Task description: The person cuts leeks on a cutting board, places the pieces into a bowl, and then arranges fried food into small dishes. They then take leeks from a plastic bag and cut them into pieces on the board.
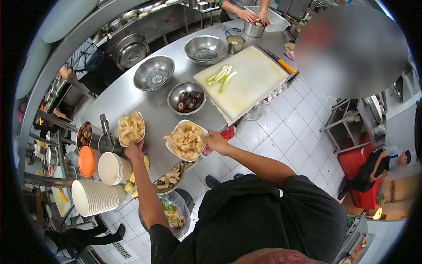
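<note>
My right hand point(216, 143) grips the rim of a white bowl point(173, 152) heaped with golden, crinkled fried-looking pieces point(187, 140). The bowl is at the table's near edge. To the left, my left hand point(135, 150) is closed on the near edge of a second white bowl point(141, 118), filled with similar pieces point(130, 127). My left fingertips are partly hidden. Just behind the right-hand bowl, a steel bowl point(172, 108) holds dark mushroom-like pieces point(190, 100).
Two steel bowls point(154, 72) point(205, 49) stand farther back. A cutting board point(246, 83) bears green-and-white stalks point(221, 77), with an orange-handled knife point(285, 65) beside it. Stacked white containers point(96, 198) are at left. Across the table, a co-worker's hands point(255, 18) work over a pot point(253, 31).
</note>
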`<state>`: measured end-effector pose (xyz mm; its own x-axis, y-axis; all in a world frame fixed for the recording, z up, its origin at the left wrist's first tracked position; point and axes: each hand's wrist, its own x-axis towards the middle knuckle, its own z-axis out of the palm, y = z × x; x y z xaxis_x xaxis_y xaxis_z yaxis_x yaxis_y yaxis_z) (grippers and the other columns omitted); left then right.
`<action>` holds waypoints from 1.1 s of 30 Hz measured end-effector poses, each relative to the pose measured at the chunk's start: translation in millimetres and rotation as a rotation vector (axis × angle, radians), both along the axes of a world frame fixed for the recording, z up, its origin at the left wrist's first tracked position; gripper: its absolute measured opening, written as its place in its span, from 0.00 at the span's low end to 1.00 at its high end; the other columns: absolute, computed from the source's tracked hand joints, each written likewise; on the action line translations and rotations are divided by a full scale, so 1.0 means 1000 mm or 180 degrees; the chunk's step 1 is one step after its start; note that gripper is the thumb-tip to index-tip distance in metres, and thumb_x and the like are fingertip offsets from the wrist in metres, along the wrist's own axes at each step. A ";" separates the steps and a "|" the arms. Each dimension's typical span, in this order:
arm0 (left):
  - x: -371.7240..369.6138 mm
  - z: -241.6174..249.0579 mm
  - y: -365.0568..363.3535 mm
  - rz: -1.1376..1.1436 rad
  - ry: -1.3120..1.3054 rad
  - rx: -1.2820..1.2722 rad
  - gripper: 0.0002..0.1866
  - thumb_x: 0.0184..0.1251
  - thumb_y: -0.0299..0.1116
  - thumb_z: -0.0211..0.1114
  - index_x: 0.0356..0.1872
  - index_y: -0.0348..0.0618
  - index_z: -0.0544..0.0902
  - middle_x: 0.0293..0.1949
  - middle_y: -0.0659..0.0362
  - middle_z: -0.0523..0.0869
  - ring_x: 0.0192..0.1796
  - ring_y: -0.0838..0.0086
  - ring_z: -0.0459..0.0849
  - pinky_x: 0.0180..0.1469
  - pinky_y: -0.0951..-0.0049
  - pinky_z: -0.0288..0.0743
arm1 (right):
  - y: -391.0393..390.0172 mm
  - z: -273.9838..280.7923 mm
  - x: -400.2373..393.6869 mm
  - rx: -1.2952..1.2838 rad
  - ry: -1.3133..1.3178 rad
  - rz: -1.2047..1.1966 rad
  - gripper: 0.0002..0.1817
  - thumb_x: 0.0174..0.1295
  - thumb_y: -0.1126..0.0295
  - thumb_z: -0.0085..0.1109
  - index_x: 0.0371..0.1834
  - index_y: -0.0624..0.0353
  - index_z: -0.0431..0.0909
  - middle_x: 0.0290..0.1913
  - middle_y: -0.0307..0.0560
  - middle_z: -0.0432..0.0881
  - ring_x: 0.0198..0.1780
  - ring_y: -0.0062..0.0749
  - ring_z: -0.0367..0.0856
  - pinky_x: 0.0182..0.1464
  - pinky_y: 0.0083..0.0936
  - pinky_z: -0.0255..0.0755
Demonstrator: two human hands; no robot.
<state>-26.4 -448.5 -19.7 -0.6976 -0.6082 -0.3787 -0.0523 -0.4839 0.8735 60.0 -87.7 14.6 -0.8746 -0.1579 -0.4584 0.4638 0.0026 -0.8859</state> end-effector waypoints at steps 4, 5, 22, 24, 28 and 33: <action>0.019 0.021 0.009 -0.0095 0.0062 -0.0005 0.15 0.61 0.18 0.54 0.48 0.17 0.73 0.44 0.40 0.82 0.38 0.55 0.88 0.37 0.59 0.90 | 0.016 -0.003 0.009 -0.0125 -0.0002 -0.0086 0.16 0.69 0.67 0.51 0.46 0.73 0.75 0.31 0.50 0.84 0.24 0.28 0.83 0.25 0.23 0.79; 0.024 0.028 0.013 -0.0133 0.0105 -0.0047 0.16 0.60 0.18 0.54 0.48 0.17 0.73 0.45 0.39 0.82 0.38 0.55 0.88 0.37 0.59 0.90 | 0.020 -0.001 0.010 -0.0130 0.0025 -0.0060 0.15 0.69 0.68 0.51 0.46 0.73 0.75 0.31 0.50 0.84 0.24 0.28 0.83 0.24 0.23 0.79; 0.256 0.121 0.150 0.0351 0.0174 -0.0228 0.15 0.64 0.19 0.53 0.49 0.16 0.72 0.45 0.39 0.84 0.42 0.55 0.89 0.45 0.61 0.89 | 0.127 0.010 0.027 -0.0256 0.0191 0.1104 0.14 0.67 0.75 0.45 0.52 0.69 0.73 0.37 0.56 0.85 0.27 0.33 0.86 0.27 0.25 0.81; 0.295 0.123 0.175 0.0505 0.0174 -0.0221 0.15 0.64 0.19 0.53 0.48 0.15 0.73 0.43 0.39 0.85 0.40 0.55 0.89 0.42 0.62 0.90 | 0.138 0.019 0.040 -0.0252 0.0277 0.1247 0.13 0.68 0.74 0.44 0.51 0.71 0.72 0.35 0.56 0.84 0.25 0.33 0.84 0.26 0.25 0.81; 0.357 0.134 0.220 0.0808 -0.0113 -0.0218 0.14 0.64 0.20 0.53 0.47 0.18 0.75 0.41 0.40 0.86 0.39 0.56 0.90 0.41 0.61 0.90 | 0.150 0.020 0.035 -0.0141 0.0154 0.1557 0.14 0.68 0.74 0.46 0.52 0.69 0.73 0.38 0.53 0.85 0.29 0.32 0.85 0.29 0.23 0.80; 0.460 0.133 0.268 0.1412 -0.0213 -0.0180 0.13 0.63 0.20 0.55 0.46 0.21 0.78 0.41 0.43 0.87 0.37 0.58 0.90 0.39 0.62 0.90 | 0.146 0.027 0.058 -0.0267 0.0256 0.2219 0.16 0.67 0.73 0.49 0.56 0.67 0.74 0.43 0.50 0.84 0.36 0.33 0.86 0.35 0.26 0.82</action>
<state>433.5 -180.7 113.5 -0.3400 -0.8638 -0.3717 0.0922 -0.4240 0.9010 118.4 58.8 41.9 -0.5874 -0.7256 -0.3584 0.3120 0.2056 -0.9276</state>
